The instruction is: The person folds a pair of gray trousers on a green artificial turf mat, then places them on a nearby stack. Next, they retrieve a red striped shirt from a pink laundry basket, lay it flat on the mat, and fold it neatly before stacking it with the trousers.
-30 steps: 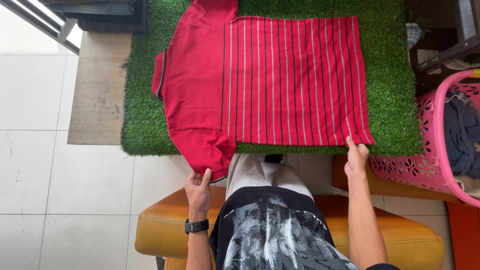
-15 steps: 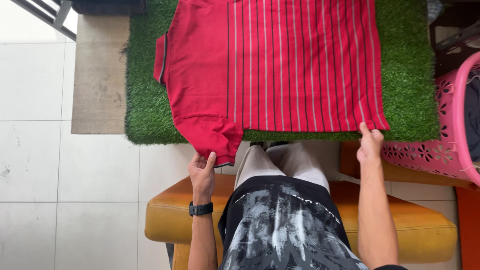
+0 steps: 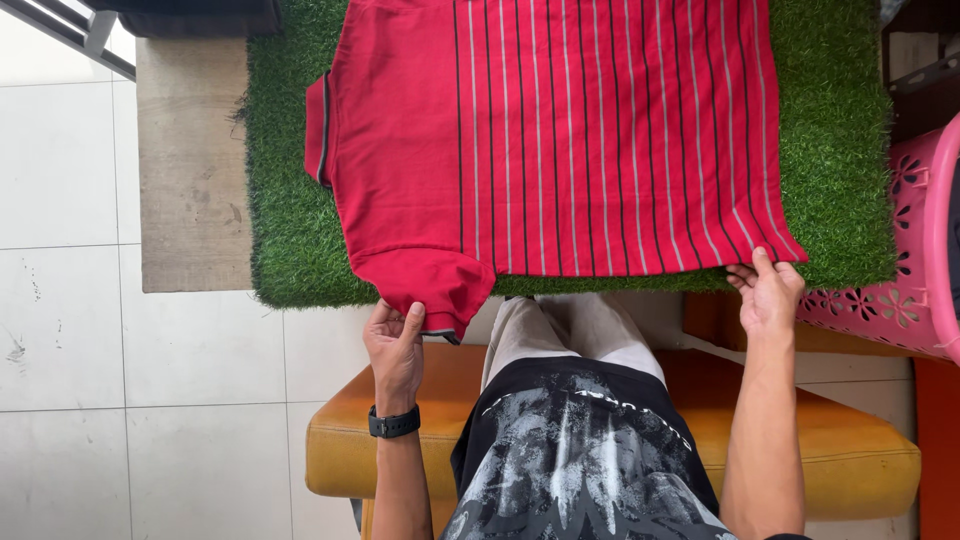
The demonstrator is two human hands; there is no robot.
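Note:
A red polo shirt (image 3: 560,150) with dark and pale stripes lies flat on a green artificial-grass mat (image 3: 830,150), collar to the left. My left hand (image 3: 395,345), with a black watch on the wrist, pinches the hem of the near short sleeve, which hangs over the mat's front edge. My right hand (image 3: 768,295) grips the shirt's near bottom corner at the right. I sit on an orange cushioned seat (image 3: 840,450) with my knees between my arms.
A pink perforated laundry basket (image 3: 900,260) stands at the right beside the mat. A brown doormat (image 3: 190,170) lies left of the grass mat on a white tiled floor (image 3: 120,400). Dark furniture sits at the top right.
The view has shifted so the shirt sits higher and larger in frame. Both hands keep their hold on the sleeve and the bottom corner; my right hand has moved slightly right.

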